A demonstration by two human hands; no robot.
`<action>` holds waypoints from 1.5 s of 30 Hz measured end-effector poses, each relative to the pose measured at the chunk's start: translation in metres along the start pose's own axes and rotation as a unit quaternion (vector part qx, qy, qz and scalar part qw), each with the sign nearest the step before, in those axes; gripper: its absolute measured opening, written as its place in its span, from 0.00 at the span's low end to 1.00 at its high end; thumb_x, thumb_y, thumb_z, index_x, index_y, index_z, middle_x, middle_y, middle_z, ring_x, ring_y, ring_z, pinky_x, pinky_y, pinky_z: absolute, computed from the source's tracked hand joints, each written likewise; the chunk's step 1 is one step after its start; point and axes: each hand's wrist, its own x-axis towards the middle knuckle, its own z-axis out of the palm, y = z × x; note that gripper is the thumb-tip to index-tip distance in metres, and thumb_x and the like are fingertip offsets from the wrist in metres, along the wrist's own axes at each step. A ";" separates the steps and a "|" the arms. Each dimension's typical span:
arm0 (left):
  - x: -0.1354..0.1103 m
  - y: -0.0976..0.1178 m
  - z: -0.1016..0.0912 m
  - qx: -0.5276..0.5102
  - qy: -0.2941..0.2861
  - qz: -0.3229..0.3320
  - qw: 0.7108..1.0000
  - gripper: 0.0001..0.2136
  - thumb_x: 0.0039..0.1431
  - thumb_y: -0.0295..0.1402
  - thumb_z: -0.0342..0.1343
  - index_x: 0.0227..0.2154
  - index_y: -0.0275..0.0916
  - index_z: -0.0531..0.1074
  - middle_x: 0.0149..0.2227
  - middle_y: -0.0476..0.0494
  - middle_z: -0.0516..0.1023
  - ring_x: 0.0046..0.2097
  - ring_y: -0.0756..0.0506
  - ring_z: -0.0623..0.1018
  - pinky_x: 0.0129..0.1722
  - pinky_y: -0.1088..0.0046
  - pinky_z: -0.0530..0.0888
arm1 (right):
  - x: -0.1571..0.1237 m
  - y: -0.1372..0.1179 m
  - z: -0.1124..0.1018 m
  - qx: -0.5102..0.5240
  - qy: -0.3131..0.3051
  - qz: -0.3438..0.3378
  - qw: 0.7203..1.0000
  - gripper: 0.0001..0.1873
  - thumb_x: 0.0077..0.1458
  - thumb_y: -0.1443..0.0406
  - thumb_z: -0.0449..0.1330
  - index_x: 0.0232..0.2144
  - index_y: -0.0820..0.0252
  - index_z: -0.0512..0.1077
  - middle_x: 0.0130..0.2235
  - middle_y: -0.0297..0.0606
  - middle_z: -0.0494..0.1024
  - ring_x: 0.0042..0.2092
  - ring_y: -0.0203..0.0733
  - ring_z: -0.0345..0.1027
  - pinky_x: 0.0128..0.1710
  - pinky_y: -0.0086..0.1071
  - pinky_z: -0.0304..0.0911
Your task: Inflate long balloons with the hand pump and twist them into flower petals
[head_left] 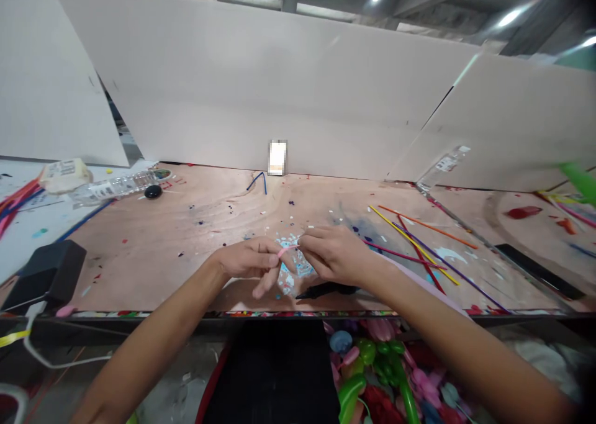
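Note:
A thin strip of pink balloon [289,248] is stretched between my two hands above the table's front part. My left hand [249,259] pinches it between thumb and index finger, its other fingers partly extended. My right hand [333,250] is closed, with its fingertips on the strip's other end. A pale pink length [426,282] shows beside my right forearm; whether it joins the strip is hidden. Below my right hand lies a black tapered object [326,290]. Blue and white flecks [289,281] cover the tabletop under my hands.
Long uninflated balloons, among them a yellow one [414,245] and an orange one [428,226], lie at right. A phone-like bright screen [278,157] leans on the white partition [279,82]. Left are a black box [46,275] and a plastic bottle [116,187]. Inflated balloons [382,365] lie below the edge.

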 end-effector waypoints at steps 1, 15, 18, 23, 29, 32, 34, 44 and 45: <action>0.002 -0.004 0.001 -0.019 0.029 0.042 0.999 0.18 0.52 0.45 0.59 0.40 0.36 0.75 0.18 0.48 0.74 0.16 0.51 0.71 0.17 0.79 0.65 | 0.001 0.000 0.001 0.004 0.010 0.003 1.000 0.11 0.58 0.68 0.48 0.30 0.62 0.69 0.30 0.38 0.71 0.31 0.37 0.61 0.31 0.30 0.50; 0.021 -0.006 0.021 0.061 0.192 0.224 0.954 0.21 0.61 0.40 0.50 0.56 0.42 0.64 0.29 0.48 0.71 0.22 0.53 0.73 0.21 0.77 0.66 | 0.008 -0.001 0.003 0.101 0.087 0.085 0.987 0.13 0.59 0.70 0.46 0.28 0.61 0.68 0.31 0.39 0.73 0.34 0.37 0.65 0.35 0.29 0.56; 0.022 -0.004 0.024 0.267 0.289 0.192 0.899 0.16 0.64 0.38 0.44 0.48 0.38 0.71 0.25 0.49 0.71 0.24 0.51 0.72 0.26 0.76 0.67 | 0.006 -0.003 0.004 0.100 0.076 0.093 0.988 0.13 0.60 0.69 0.46 0.30 0.62 0.69 0.33 0.40 0.74 0.35 0.38 0.66 0.36 0.29 0.57; 0.023 -0.002 0.030 0.571 0.383 0.138 0.713 0.14 0.61 0.27 0.43 0.41 0.40 0.73 0.29 0.46 0.75 0.32 0.48 0.74 0.35 0.74 0.67 | 0.004 -0.006 0.006 0.065 0.060 0.111 0.990 0.13 0.61 0.68 0.46 0.29 0.62 0.69 0.31 0.39 0.74 0.33 0.38 0.65 0.33 0.29 0.55; 0.025 0.003 0.039 0.709 0.397 0.038 0.581 0.14 0.61 0.26 0.43 0.47 0.39 0.69 0.35 0.40 0.78 0.36 0.43 0.76 0.32 0.72 0.66 | 0.009 -0.008 0.008 0.071 0.048 0.139 0.986 0.12 0.62 0.67 0.47 0.32 0.62 0.69 0.33 0.40 0.75 0.36 0.39 0.67 0.36 0.30 0.55; 0.025 0.005 0.040 0.734 0.383 0.003 0.561 0.13 0.60 0.25 0.43 0.45 0.37 0.69 0.33 0.39 0.78 0.35 0.41 0.77 0.30 0.70 0.66 | 0.010 -0.008 0.011 0.087 0.037 0.144 0.985 0.13 0.63 0.66 0.46 0.36 0.62 0.70 0.36 0.41 0.76 0.39 0.40 0.68 0.37 0.30 0.55; 0.023 0.006 0.039 0.739 0.379 -0.001 0.556 0.13 0.61 0.26 0.44 0.44 0.37 0.69 0.32 0.39 0.78 0.34 0.40 0.77 0.29 0.70 0.65 | 0.011 -0.007 0.013 0.094 0.037 0.144 0.984 0.13 0.63 0.65 0.46 0.37 0.62 0.70 0.36 0.40 0.77 0.39 0.40 0.69 0.37 0.30 0.55; 0.025 0.017 0.040 0.743 0.385 -0.041 0.546 0.11 0.61 0.27 0.45 0.37 0.36 0.73 0.29 0.36 0.77 0.31 0.38 0.77 0.29 0.68 0.66 | 0.012 -0.010 0.016 0.099 0.083 0.199 0.971 0.12 0.60 0.63 0.50 0.34 0.60 0.72 0.33 0.40 0.77 0.38 0.41 0.69 0.37 0.30 0.55; 0.026 0.018 0.040 0.747 0.380 -0.045 0.544 0.11 0.61 0.27 0.45 0.36 0.35 0.73 0.28 0.36 0.77 0.32 0.38 0.77 0.29 0.68 0.66 | 0.012 -0.010 0.017 0.103 0.083 0.199 0.971 0.12 0.59 0.64 0.50 0.33 0.60 0.72 0.33 0.39 0.77 0.37 0.41 0.69 0.36 0.30 0.55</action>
